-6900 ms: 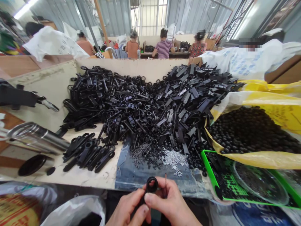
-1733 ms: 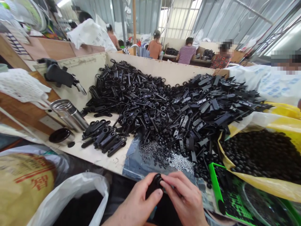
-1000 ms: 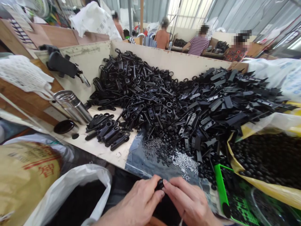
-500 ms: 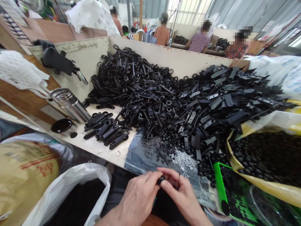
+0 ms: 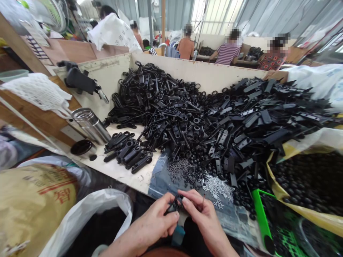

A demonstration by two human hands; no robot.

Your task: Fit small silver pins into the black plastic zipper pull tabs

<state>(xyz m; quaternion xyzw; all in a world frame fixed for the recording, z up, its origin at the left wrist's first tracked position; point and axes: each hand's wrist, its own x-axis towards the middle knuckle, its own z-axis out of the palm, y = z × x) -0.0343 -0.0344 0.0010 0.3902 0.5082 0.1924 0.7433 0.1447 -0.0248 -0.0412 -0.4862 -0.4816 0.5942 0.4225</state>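
Observation:
A small black plastic part [image 5: 175,204] sits between my two hands at the near edge of the worktable. The fingers of my left hand [image 5: 157,218] are closed around its left side. My right hand [image 5: 201,211] pinches its right end with thumb and fingertips. The part's exact kind is unclear, as fingers cover much of it. Just beyond the hands lie silver metal pins [image 5: 217,187] and small dark grey pieces [image 5: 180,169] on a dark mat [image 5: 158,182].
Black lever-like parts [image 5: 160,103] and flat black pieces [image 5: 257,103] form large heaps. Several long parts [image 5: 131,153] lie in a row near a steel flask [image 5: 92,125]. Right are a green basket [image 5: 258,207] and a yellow bag [image 5: 278,189]; left, a white sack [image 5: 80,217]. People sit beyond.
The view has shifted, so the table appears lower and farther right. My left hand has turned and its fingers have spread from the right hand, showing more of the black part.

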